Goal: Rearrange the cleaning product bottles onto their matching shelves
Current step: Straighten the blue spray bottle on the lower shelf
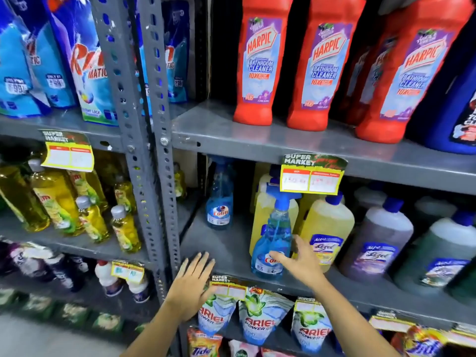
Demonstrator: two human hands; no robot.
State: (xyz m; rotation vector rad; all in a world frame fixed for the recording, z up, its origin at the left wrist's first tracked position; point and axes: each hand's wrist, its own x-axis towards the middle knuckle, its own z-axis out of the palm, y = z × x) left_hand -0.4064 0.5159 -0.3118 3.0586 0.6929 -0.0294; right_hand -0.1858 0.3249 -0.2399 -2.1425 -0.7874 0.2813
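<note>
A blue Colin spray bottle (272,235) stands near the front of the middle grey shelf (226,251). My right hand (298,261) is open, its fingers touching the bottle's lower right side without closing around it. My left hand (192,282) is open with spread fingers at the shelf's front edge, holding nothing. A second Colin spray bottle (219,199) stands further back on the same shelf. Yellow Lizol bottles (325,230) stand right behind the front spray bottle.
Red Harpic bottles (260,63) line the shelf above, with a dark blue bottle (453,109) at the right. Purple (378,240) and green (438,253) Lizol bottles stand to the right. Yellow Vim bottles (59,199) fill the left bay. Ariel pouches (260,315) hang below. Grey uprights (152,150) divide the bays.
</note>
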